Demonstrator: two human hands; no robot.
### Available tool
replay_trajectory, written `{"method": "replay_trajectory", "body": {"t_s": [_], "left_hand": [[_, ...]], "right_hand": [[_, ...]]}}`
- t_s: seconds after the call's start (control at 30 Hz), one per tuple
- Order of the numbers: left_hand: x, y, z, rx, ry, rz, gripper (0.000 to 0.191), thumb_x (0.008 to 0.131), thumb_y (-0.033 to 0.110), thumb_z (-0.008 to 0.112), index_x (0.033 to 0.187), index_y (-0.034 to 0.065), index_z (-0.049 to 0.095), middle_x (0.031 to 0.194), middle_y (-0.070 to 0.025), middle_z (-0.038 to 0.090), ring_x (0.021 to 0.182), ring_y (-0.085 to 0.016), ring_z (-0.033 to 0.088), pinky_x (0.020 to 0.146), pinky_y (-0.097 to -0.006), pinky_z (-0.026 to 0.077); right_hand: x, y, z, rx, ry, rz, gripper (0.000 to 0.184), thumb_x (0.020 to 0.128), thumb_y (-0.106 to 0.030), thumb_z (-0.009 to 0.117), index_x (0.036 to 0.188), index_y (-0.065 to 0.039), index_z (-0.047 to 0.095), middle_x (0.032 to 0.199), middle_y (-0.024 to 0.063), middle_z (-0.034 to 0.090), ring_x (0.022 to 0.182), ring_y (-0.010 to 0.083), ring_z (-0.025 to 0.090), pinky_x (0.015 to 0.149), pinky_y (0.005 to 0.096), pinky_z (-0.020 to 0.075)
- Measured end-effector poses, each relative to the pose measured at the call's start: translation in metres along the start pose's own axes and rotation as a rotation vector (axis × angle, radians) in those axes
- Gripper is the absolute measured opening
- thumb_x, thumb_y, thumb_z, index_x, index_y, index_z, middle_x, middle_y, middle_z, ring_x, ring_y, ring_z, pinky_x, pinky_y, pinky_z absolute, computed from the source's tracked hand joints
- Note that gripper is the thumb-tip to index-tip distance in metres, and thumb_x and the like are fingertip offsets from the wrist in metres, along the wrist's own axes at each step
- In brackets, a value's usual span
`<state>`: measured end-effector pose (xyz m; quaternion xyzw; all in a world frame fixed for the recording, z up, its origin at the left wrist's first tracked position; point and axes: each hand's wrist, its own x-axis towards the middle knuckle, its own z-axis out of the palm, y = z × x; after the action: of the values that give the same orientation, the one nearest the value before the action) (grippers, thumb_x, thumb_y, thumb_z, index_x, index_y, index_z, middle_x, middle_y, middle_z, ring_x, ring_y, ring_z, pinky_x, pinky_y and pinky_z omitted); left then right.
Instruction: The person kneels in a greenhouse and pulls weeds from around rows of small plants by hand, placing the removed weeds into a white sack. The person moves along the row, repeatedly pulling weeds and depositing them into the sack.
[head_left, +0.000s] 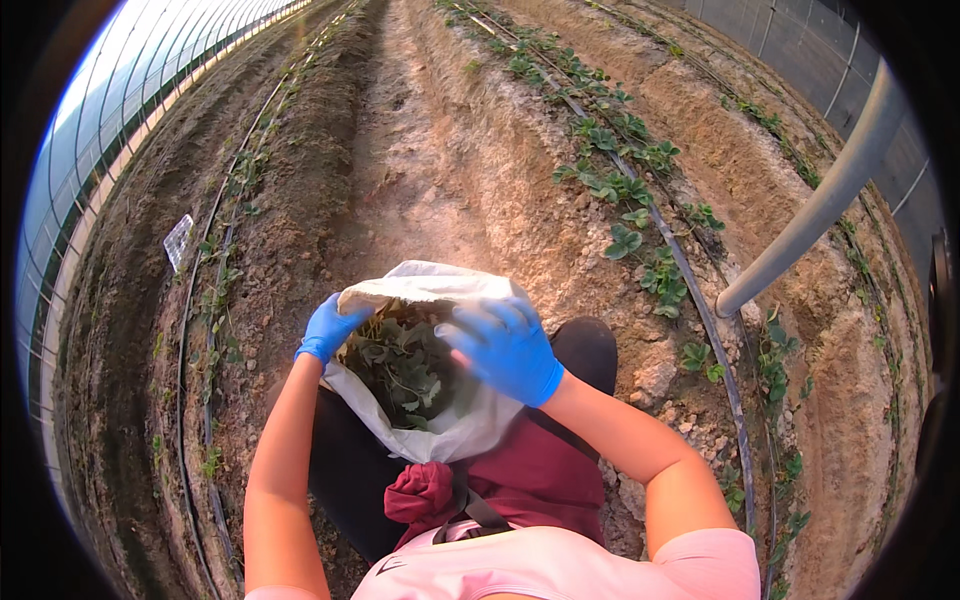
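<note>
A white woven sack (442, 442) stands mouth-up between my knees. Cut green leaves and stems (397, 367) fill what shows of its inside. My left hand (330, 326), in a blue glove, grips the sack's rim on the left. Over the right side of the mouth is my right hand (499, 349), also blue-gloved and blurred by motion. Its fingers are spread and no object shows in them. A bit of bare skin shows near its fingertips. The sack's right rim is partly hidden behind this hand.
Strawberry plants (619, 187) grow along a soil ridge on the right, beside a drip hose (675, 244). A slanting metal pole (817, 202) enters the ridge. On the left lie another drip hose (184, 360) and a clear plastic tray (178, 241). A bare furrow (420, 172) runs ahead.
</note>
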<state>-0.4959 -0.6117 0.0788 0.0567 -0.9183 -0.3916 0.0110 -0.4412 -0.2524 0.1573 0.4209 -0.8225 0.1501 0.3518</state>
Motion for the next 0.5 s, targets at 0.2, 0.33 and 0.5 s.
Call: {"method": "replay_trajectory", "body": {"t_s": [0.2, 0.33, 0.5], "left_hand": [[0.053, -0.015, 0.02, -0.112, -0.112, -0.158, 0.034, 0.077, 0.032, 0.07, 0.09, 0.0009, 0.07, 0.084, -0.0162, 0.069, 0.073, -0.028, 0.065, 0.067, -0.0375, 0.048], [0.174, -0.026, 0.009, -0.774, 0.218, -0.507, 0.012, 0.084, 0.006, 0.058, 0.087, 0.0011, 0.069, 0.082, -0.0106, 0.066, 0.068, -0.022, 0.061, 0.064, -0.0389, 0.048], [0.271, 0.013, -0.041, -0.339, 0.435, -0.307, 0.024, 0.079, 0.013, 0.053, 0.088, -0.0016, 0.07, 0.086, -0.0195, 0.069, 0.081, -0.029, 0.067, 0.069, -0.0396, 0.048]], "right_hand": [[-0.009, 0.108, 0.157, 0.382, -0.653, 1.166, 0.05, 0.08, -0.025, 0.061, 0.125, -0.004, 0.053, 0.116, 0.0209, 0.06, 0.107, 0.0376, 0.059, 0.09, 0.0427, 0.0468], [0.037, 0.188, 0.255, 0.395, -0.57, 1.242, 0.031, 0.082, -0.024, 0.054, 0.098, -0.002, 0.069, 0.105, 0.024, 0.063, 0.102, 0.0366, 0.062, 0.086, 0.0423, 0.0498], [0.14, 0.252, 0.284, 0.358, -0.248, 1.305, 0.028, 0.082, -0.019, 0.053, 0.097, -0.004, 0.07, 0.101, 0.0238, 0.065, 0.097, 0.0382, 0.063, 0.082, 0.043, 0.0506]]}}
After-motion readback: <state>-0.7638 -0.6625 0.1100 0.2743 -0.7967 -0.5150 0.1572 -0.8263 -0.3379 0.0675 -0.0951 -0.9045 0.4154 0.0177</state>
